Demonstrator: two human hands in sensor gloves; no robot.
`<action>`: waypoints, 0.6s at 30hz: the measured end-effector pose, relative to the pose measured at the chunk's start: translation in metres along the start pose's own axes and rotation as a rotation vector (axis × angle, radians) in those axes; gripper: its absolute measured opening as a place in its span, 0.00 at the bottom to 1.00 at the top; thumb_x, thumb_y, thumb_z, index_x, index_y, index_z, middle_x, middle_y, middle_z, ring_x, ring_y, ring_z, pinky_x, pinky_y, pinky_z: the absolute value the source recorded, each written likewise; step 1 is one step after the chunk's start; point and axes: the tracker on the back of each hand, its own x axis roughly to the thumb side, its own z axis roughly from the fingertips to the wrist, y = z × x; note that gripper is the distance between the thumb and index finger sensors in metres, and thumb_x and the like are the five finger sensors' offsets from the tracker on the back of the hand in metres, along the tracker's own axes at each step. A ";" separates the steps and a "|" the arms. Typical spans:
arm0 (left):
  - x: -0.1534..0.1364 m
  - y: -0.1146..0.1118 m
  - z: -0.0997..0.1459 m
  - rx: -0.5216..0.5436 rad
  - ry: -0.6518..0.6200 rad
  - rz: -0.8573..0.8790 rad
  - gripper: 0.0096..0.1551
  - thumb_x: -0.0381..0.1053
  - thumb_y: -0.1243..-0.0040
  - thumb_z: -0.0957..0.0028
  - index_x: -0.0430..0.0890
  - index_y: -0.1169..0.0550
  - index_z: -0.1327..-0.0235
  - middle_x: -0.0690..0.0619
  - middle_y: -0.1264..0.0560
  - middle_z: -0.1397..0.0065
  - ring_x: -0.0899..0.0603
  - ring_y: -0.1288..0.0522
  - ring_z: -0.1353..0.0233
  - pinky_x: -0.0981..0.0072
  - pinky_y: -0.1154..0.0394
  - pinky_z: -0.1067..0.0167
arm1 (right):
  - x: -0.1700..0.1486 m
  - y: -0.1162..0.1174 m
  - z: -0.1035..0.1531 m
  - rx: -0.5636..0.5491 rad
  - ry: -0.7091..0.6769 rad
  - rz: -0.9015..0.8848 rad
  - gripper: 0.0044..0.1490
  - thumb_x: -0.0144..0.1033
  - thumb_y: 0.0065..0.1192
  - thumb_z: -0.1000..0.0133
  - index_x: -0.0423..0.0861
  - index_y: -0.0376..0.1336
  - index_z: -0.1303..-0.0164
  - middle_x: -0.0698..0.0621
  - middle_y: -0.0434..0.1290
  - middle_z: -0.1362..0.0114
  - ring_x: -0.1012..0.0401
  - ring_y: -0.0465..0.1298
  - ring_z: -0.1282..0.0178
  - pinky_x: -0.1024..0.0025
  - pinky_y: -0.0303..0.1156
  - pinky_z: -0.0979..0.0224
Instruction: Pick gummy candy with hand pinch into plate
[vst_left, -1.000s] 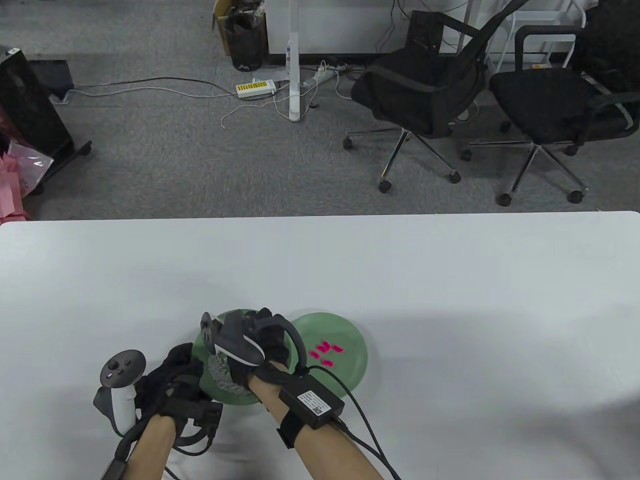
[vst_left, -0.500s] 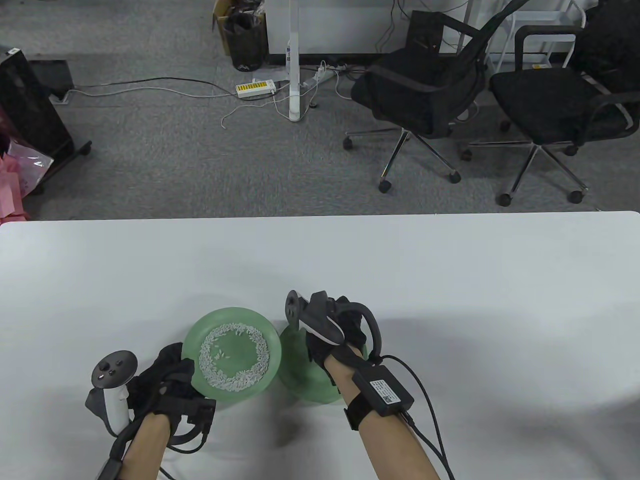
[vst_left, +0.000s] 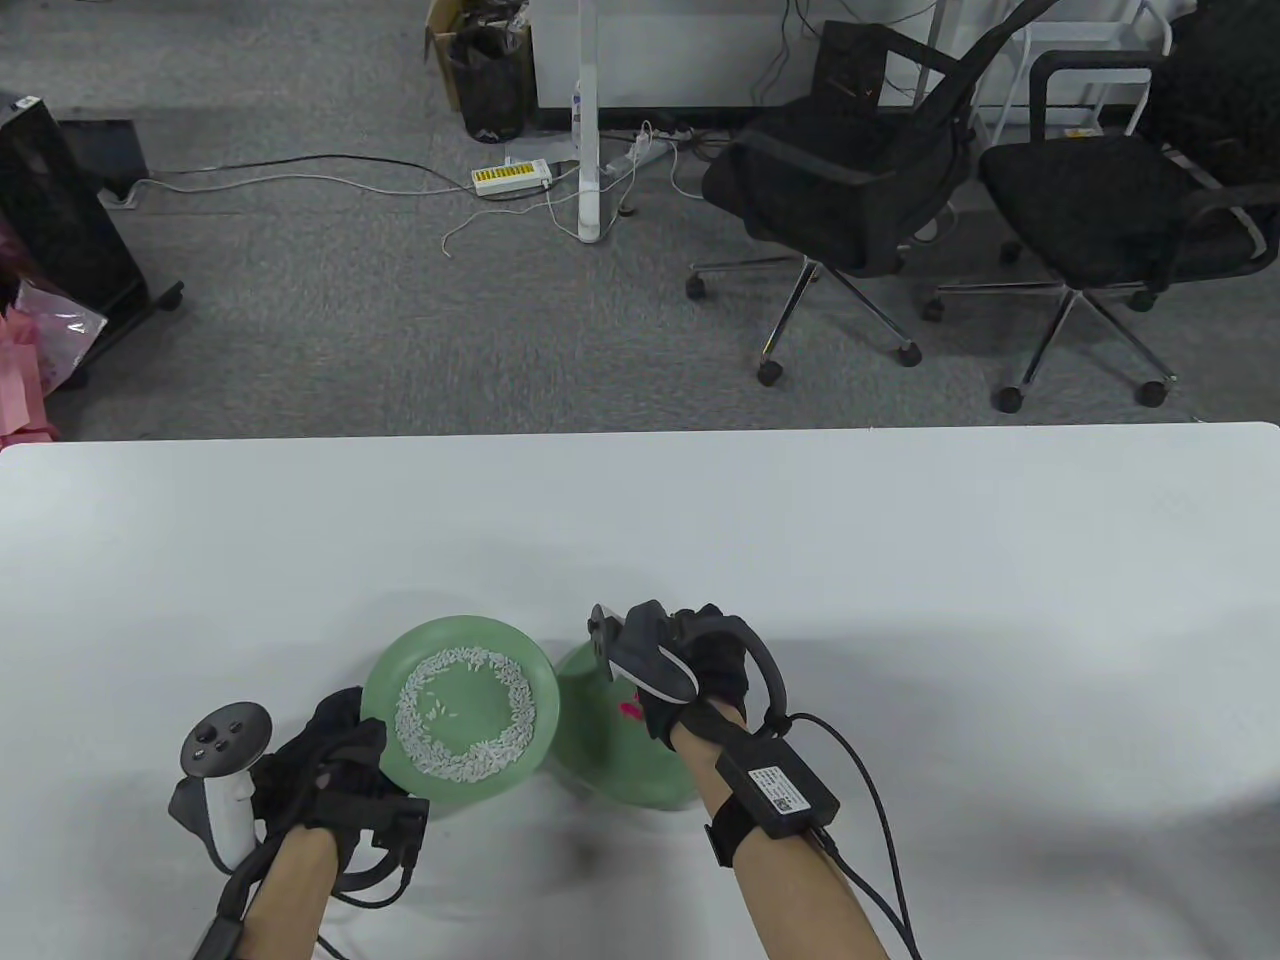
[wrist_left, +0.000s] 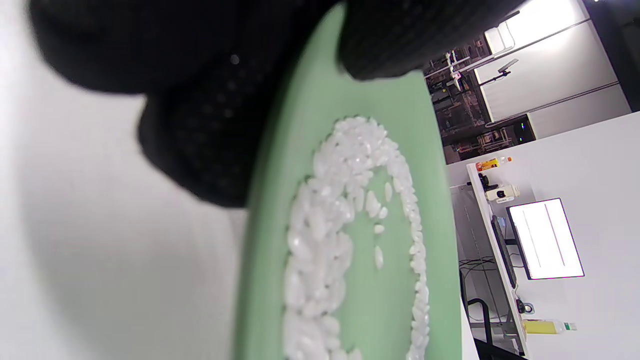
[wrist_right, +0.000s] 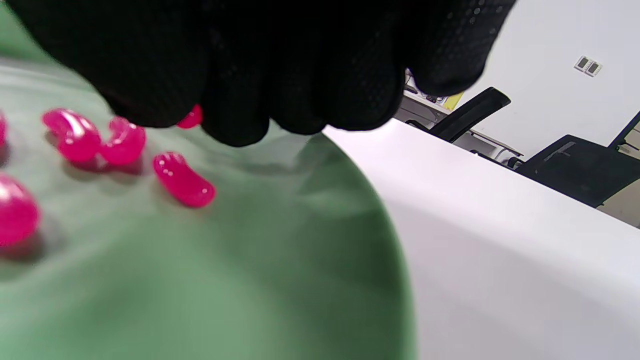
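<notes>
A green plate (vst_left: 580, 730) at the near middle holds several pink gummies (vst_left: 630, 710), seen close in the right wrist view (wrist_right: 182, 180). My right hand (vst_left: 700, 670) hovers low over this plate. In the right wrist view its fingertips (wrist_right: 235, 120) are bunched together and pinch one pink gummy (wrist_right: 192, 117) that peeks out between them. A second green plate (vst_left: 385, 680) to the left carries a ring of small white pieces (vst_left: 465, 710). My left hand (vst_left: 335, 755) grips that plate's near-left rim, with the thumb (wrist_left: 380, 40) on top and fingers (wrist_left: 200, 125) beneath.
The two plates stand side by side, nearly touching, on the white table (vst_left: 900, 560). Cables run from both wrists toward the near edge. Office chairs and floor cables lie beyond the table's far edge.
My right hand has moved from over the left plate to the right plate and come down onto the pink gummies. The left hand has kept its hold on the left plate's rim.
</notes>
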 end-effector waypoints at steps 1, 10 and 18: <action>0.000 0.000 -0.001 -0.003 -0.001 0.001 0.32 0.47 0.37 0.53 0.51 0.25 0.31 0.51 0.15 0.40 0.39 0.11 0.69 0.63 0.14 0.72 | -0.001 0.001 0.000 -0.002 0.000 0.000 0.24 0.49 0.74 0.60 0.54 0.78 0.55 0.56 0.78 0.39 0.53 0.77 0.39 0.48 0.70 0.29; -0.002 0.002 -0.002 0.010 0.018 0.013 0.32 0.47 0.38 0.53 0.51 0.25 0.31 0.51 0.16 0.40 0.39 0.11 0.68 0.63 0.14 0.72 | -0.015 -0.004 0.008 -0.063 0.018 -0.064 0.28 0.53 0.70 0.59 0.55 0.77 0.52 0.57 0.77 0.36 0.54 0.77 0.38 0.49 0.70 0.29; -0.017 0.010 -0.017 0.049 0.064 0.037 0.33 0.45 0.38 0.52 0.50 0.27 0.29 0.47 0.17 0.38 0.38 0.10 0.65 0.61 0.13 0.69 | -0.056 -0.012 0.023 -0.175 0.079 -0.206 0.35 0.57 0.64 0.58 0.56 0.72 0.41 0.55 0.74 0.29 0.52 0.75 0.32 0.48 0.69 0.27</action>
